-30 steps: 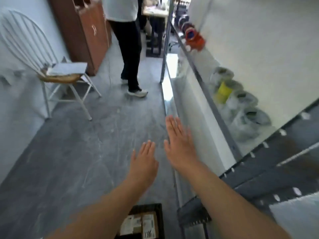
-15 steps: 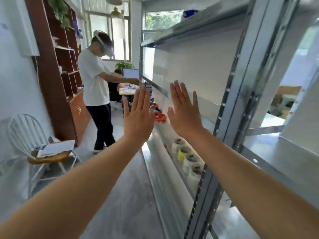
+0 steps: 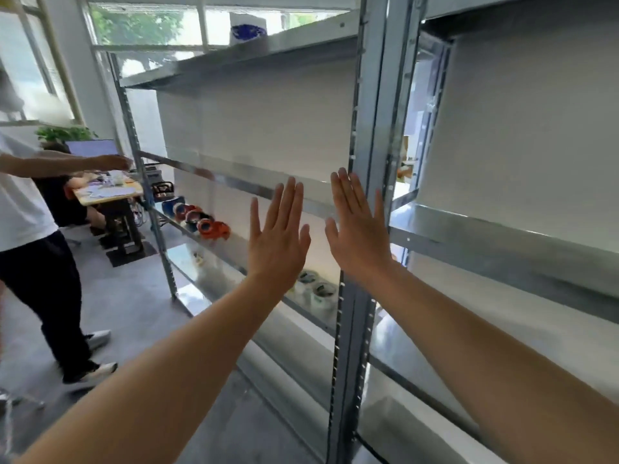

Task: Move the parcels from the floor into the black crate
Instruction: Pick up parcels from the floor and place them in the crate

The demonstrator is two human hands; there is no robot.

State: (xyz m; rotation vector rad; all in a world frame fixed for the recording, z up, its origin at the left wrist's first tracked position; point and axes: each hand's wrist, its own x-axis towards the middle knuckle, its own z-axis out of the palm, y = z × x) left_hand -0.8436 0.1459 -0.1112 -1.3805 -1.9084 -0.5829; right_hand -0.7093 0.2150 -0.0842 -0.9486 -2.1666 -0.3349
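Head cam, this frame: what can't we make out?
- Parcels, black crate: absent from the head view, which faces the shelving.
- Tape rolls: partly behind the left hand and its wrist.
- Bystander: cut by left edge.
- Blue object, top shelf: blurred.
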